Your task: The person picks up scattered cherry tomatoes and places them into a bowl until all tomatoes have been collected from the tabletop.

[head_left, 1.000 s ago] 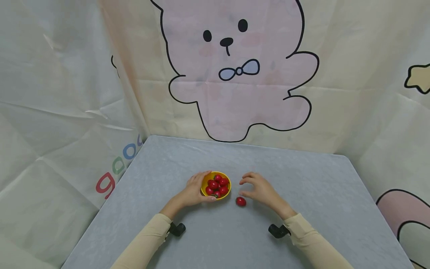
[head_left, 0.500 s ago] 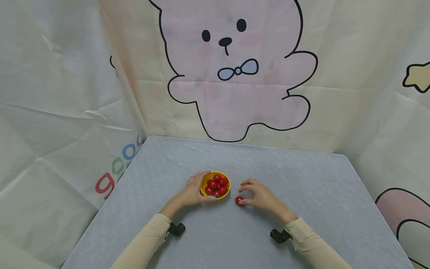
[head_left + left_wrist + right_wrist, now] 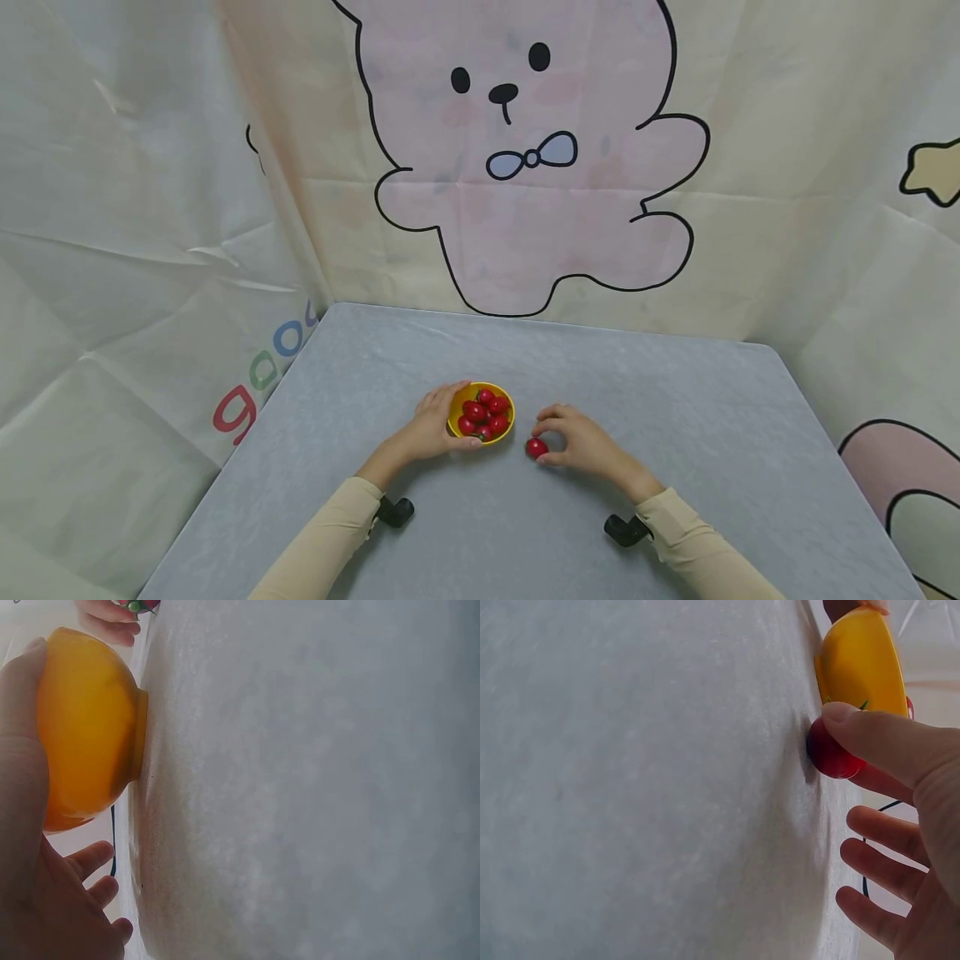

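A small yellow bowl (image 3: 454, 410) stands on the table, heaped with several red cherry tomatoes (image 3: 476, 412). My left hand (image 3: 435, 427) grips the bowl from its left side, thumb at the near rim and fingers at the far rim. In the left wrist view the bowl's outer wall (image 3: 86, 727) shows, with the other fingers spread below it. Right of the bowl, a single cherry tomato (image 3: 536, 448) with a green stem lies on the table. My right hand (image 3: 588, 443) pinches it, the thumb over the tomato (image 3: 829, 756) and the index finger partly hidden behind it.
A grey cloth-covered table (image 3: 480, 525) spreads under both arms. Behind it hangs a pale curtain (image 3: 765, 183) printed with a pink bear. Black wrist cameras (image 3: 395, 512) sit below both hands.
My right hand has come down toward me onto the single cherry tomato, its thumb and index finger closing around it. The left hand and the bowl have stayed in place.
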Tool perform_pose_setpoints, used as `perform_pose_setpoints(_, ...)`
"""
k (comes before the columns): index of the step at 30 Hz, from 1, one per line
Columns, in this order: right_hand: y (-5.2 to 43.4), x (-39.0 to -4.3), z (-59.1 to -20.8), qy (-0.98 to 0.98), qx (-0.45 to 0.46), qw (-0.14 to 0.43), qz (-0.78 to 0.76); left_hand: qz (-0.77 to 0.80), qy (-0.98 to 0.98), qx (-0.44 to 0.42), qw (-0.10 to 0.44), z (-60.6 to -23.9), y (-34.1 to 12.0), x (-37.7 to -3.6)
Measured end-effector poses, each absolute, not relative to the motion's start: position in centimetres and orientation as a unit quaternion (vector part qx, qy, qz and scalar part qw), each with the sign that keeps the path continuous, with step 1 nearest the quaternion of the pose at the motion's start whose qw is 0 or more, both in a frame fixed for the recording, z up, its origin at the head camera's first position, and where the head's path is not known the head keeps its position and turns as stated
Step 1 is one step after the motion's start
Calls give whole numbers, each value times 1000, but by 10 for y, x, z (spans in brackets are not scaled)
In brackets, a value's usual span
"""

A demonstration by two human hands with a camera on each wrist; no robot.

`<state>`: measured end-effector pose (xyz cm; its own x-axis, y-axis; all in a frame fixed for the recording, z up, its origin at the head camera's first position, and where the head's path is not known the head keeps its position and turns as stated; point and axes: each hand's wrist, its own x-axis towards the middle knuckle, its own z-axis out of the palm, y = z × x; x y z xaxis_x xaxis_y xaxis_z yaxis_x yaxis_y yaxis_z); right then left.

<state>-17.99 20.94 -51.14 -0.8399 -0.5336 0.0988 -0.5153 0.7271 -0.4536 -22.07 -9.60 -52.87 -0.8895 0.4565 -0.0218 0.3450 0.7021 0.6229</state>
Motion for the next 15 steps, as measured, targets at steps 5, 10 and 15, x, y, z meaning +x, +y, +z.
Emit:
perform_pose_setpoints(5, 210, -180, -513, 929, -283, 22, -236, 317, 919, 216, 88, -530, -96, -221)
perform_pose_setpoints(10, 210, -181, -515, 931, -280, 25, -235, 318, 919, 216, 90, -529, -96, -221)
perform_pose_setpoints(15, 210, -181, -514, 930, -281, 23, -235, 319, 918, 219, 89, -529, -96, -221)
